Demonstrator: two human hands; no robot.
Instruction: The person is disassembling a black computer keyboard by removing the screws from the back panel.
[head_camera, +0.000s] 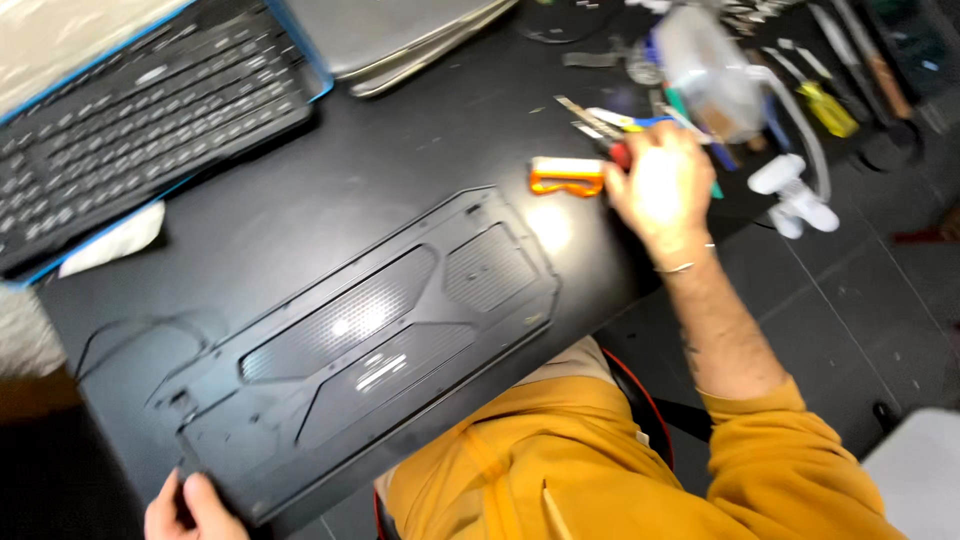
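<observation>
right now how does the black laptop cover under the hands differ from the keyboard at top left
The cover shows vent grilles; the keyboard shows rows of keys. The cover is plain black, the keyboard is edged in blue. The left hand grips the cover's corner; no hand is on the keyboard. Both lie flat on the black table.

My bench is a black table (330, 190) with a slightly glossy top that runs across most of the frame, its near edge slanting from the lower left up toward the right. Overhead light lands on it as a soft white glare near the middle of the frame. Below that edge, at the right, I look down on a floor (860, 310) of dark grey tiles with thin pale seams. A red-rimmed seat (648, 405) shows under me at the lower centre. In the lower right corner sits a pale grey surface (920, 480), too blurred for me to tell what it is.
</observation>
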